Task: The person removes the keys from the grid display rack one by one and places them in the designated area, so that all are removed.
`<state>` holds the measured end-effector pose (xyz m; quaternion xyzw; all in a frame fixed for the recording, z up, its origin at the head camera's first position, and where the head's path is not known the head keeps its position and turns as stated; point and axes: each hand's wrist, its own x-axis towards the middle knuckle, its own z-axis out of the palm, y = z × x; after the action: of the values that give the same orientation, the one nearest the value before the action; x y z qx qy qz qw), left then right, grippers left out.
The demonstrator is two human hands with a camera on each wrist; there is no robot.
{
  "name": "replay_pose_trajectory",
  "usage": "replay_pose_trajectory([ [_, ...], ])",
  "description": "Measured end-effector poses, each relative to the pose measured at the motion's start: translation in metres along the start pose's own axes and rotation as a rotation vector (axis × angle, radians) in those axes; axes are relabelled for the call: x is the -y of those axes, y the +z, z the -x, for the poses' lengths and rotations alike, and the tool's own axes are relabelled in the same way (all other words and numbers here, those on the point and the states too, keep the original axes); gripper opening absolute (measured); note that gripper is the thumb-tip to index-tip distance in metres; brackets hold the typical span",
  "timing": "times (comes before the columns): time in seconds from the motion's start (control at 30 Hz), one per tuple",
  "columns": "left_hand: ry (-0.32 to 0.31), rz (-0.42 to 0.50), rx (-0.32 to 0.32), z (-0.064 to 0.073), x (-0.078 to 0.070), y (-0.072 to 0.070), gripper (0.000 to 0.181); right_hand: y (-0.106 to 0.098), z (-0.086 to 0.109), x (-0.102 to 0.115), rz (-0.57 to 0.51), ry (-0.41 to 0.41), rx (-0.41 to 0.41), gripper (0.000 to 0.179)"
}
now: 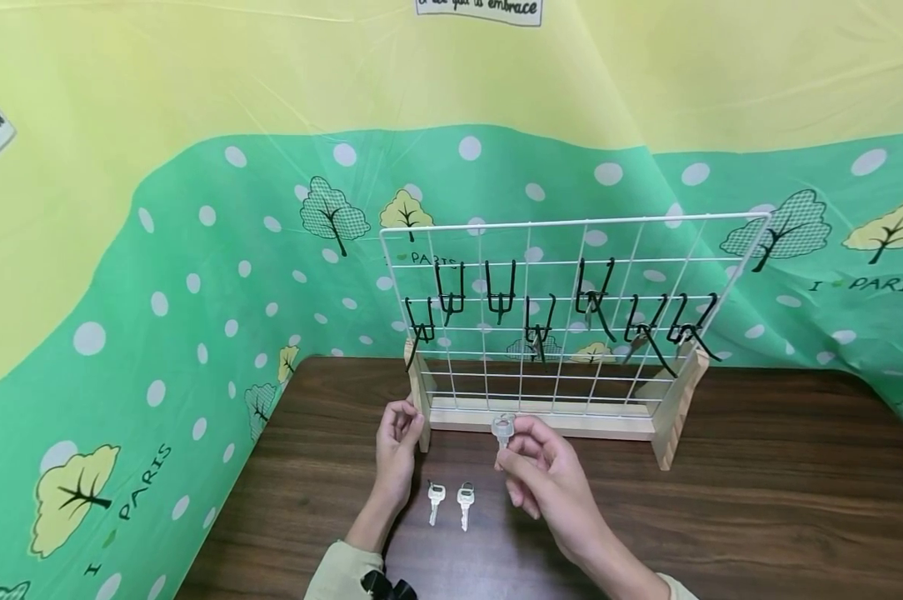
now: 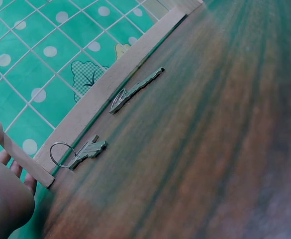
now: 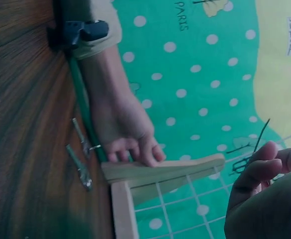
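Between the thumb and fingers of my right hand a key is pinched, its head upward, in front of the rack's lower wooden bar. My left hand grips the left wooden leg of a white wire grid rack; in the left wrist view fingers show beside that leg. Two more keys, a left key and a right key, lie on the table between my hands. The left wrist view shows a ring on one key. In the right wrist view, my right hand hides its key.
Several black hooks hang on the grid, and some on the right side carry keys. Behind the rack is a green and yellow cloth. The dark wooden table extends to both sides.
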<state>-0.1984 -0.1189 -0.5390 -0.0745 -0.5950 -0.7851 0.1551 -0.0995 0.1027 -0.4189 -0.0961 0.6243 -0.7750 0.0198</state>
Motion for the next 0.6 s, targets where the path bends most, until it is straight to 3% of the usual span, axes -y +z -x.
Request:
replay_pose_trajectory([
  [0.6,-0.016,-0.006,-0.003,-0.001,-0.001,0.0,0.022,-0.005,-0.002,-0.025,0.039,0.128,-0.126,0.017],
])
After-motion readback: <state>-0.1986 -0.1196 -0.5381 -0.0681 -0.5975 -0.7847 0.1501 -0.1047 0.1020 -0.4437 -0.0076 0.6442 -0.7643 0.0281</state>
